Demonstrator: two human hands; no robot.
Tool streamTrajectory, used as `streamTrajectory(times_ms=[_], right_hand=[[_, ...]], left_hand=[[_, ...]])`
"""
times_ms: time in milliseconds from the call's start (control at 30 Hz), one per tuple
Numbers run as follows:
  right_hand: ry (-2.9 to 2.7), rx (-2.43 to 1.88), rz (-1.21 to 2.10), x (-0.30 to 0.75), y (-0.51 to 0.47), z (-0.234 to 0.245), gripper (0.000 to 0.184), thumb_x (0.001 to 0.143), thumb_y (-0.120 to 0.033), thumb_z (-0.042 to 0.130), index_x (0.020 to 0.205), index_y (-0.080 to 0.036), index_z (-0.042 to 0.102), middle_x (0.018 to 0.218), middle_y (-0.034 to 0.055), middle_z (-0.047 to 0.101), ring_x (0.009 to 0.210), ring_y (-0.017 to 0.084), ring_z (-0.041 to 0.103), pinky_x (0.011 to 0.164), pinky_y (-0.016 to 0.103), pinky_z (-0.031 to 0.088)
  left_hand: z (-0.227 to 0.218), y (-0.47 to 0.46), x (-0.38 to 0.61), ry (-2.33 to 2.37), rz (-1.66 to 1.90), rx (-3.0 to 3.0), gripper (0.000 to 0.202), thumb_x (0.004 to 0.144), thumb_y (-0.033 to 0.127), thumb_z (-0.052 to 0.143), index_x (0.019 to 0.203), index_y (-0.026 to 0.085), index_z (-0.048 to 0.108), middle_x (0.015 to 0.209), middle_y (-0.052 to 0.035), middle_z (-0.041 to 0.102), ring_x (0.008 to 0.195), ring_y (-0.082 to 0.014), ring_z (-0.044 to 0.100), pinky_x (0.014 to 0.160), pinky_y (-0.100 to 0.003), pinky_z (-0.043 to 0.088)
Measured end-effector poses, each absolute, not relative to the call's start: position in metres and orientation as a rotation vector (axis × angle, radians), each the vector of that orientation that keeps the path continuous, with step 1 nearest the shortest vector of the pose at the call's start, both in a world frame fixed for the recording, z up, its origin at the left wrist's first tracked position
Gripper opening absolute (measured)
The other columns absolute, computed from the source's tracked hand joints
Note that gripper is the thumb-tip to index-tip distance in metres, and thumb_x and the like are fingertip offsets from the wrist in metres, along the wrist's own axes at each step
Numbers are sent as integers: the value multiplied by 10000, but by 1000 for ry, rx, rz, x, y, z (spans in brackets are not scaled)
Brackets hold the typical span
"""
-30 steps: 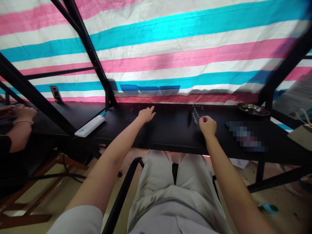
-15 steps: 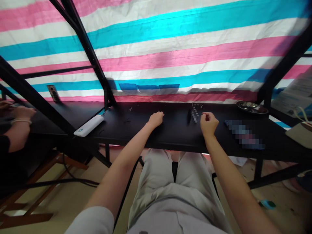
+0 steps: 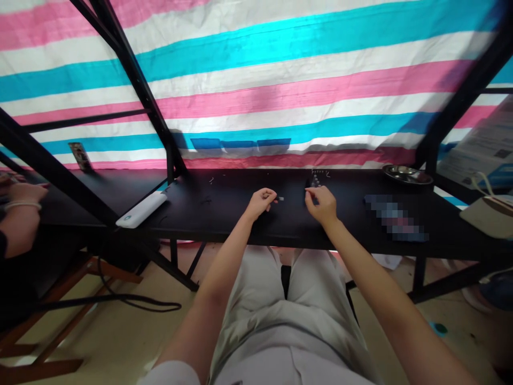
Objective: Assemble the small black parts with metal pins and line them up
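My left hand is closed in a pinch above the black table. A small pale piece with a dark end sticks out from its fingertips, too small to name. My right hand is a short way to the right, its thumb and forefinger curled together. Whatever it pinches, if anything, is hidden. Just beyond its fingers stands a row of small clear, shiny beads or caps, partly covered by the hand. Several tiny whitish bits lie behind that row.
A white power-bank-like case lies at the left by the black frame post. A shiny metal dish sits at the back right, with a blurred-out flat object in front of it. Another person's hand is at the far left.
My right hand has moved left toward my left hand and now covers part of the bead row. A small pale piece now shows at my left fingertips. The view has shifted slightly.
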State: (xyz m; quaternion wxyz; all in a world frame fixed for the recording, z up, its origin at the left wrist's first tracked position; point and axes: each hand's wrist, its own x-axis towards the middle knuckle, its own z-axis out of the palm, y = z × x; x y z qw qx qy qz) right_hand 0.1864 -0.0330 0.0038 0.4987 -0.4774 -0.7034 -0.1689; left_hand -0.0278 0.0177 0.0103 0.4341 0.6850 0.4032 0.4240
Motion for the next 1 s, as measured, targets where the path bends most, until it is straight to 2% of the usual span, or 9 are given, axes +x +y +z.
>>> streamTrajectory(times_ms=[133,267,467,733,1000], right_hand=[[-2018,-1011,-541,170,-32,3,257,890,-316,436,1000,-156,605,762,74,618,737,193,520,696,333,370],[-2199,-937,-597,161,-29,0,270,922,-326,397,905,-157,607,732,70,609,708,184,498,659,325,332],[-2150,-969,-569,163,-25,-3,269,931,-306,391,848,-160,601,741,69,632,676,173,496,647,320,321],[-2088,-969,-560,165,-22,-7,257,930,-295,389,884,-160,602,783,81,649,683,182,500,646,327,348],[-2053,-963,-534,165,-22,-6,253,928,-302,391,873,-172,601,789,82,648,670,181,501,643,329,356]], left_hand=[[14,11,-24,792,906,1614,325,741,406,644,872,144,503,696,-19,645,354,-35,456,349,-161,238],[13,9,-21,788,857,1615,351,712,421,671,842,149,490,600,29,602,352,-41,479,343,-151,225],[12,10,-22,751,849,1605,356,711,413,672,857,146,487,681,2,645,376,-48,515,353,-153,244],[10,13,-22,761,907,1565,362,705,413,673,853,140,487,775,-38,671,391,-49,531,362,-158,243],[10,17,-20,769,943,1516,358,695,409,683,836,140,493,752,-33,671,382,-47,512,364,-168,252]])
